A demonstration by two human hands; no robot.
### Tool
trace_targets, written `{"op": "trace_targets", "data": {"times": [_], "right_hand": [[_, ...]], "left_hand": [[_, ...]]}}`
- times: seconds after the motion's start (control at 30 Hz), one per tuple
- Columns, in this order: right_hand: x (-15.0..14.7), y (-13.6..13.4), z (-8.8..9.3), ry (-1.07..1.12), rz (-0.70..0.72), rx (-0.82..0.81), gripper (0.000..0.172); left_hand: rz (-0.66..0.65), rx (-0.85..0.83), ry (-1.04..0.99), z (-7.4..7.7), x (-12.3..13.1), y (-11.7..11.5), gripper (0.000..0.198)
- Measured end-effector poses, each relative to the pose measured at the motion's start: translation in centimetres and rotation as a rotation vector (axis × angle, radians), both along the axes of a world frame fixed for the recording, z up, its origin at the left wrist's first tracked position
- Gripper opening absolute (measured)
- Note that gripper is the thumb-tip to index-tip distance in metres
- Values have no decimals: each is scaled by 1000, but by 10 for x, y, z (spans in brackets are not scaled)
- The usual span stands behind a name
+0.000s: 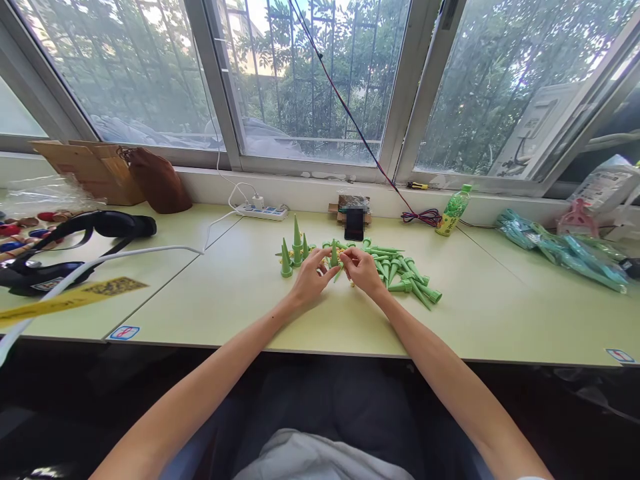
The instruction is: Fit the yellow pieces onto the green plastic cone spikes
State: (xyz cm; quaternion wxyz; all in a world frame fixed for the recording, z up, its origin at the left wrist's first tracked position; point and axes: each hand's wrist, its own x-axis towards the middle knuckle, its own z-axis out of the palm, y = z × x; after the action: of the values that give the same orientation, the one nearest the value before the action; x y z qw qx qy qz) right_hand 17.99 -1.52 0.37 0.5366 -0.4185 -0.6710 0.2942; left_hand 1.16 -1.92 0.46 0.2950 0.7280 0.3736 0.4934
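Note:
My left hand (311, 275) and my right hand (361, 270) meet over the middle of the pale green table (240, 293). Both have their fingers pinched together on a green plastic cone spike (338, 272) held between them. A loose pile of the same green spikes (407, 277) lies just right of my right hand. Three or so spikes stand upright (295, 252) just left of my left hand. Small yellowish pieces (343, 252) lie among the spikes behind my fingers; I cannot make them out.
A black phone (354, 224) stands behind the pile. A white power strip (263, 211) lies by the wall. A green bottle (454, 211) is at the back right, teal packets (560, 250) far right. Black straps (75, 233) and a brown pouch (157, 180) lie left.

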Motion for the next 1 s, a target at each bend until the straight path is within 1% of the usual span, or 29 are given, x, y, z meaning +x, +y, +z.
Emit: {"op": "trace_targets", "data": {"times": [0.1,0.23,0.3,0.37,0.43,0.6,0.73,0.87,1.0], "right_hand": [[1,2,-2,41,-25,-3,35],[2,2,-3,96,-14,1,36],[1,2,-3,91,11,14,36],[1,1,-3,72,37,25,37],[0,0,-2,57,55,30,38],[0,1,-2,69,74,23,38],[1,1,-2,71,80,10,35],[2,0,0,55,70,6,34],[2,0,0,26,46,10,33]], "left_hand": [[14,-101,-77,1,1,1,51],[9,-365,-186,2,0,6,53],[-55,-526,-215,3,0,6,54],[-149,-658,-231,5,0,5,55],[-214,-710,-264,6,0,4,56],[-279,-726,-374,7,-2,5,58],[-273,-717,-395,5,-5,7,57],[-238,-613,-335,3,-7,7,55],[-176,-437,-191,3,-7,3,55]]}}
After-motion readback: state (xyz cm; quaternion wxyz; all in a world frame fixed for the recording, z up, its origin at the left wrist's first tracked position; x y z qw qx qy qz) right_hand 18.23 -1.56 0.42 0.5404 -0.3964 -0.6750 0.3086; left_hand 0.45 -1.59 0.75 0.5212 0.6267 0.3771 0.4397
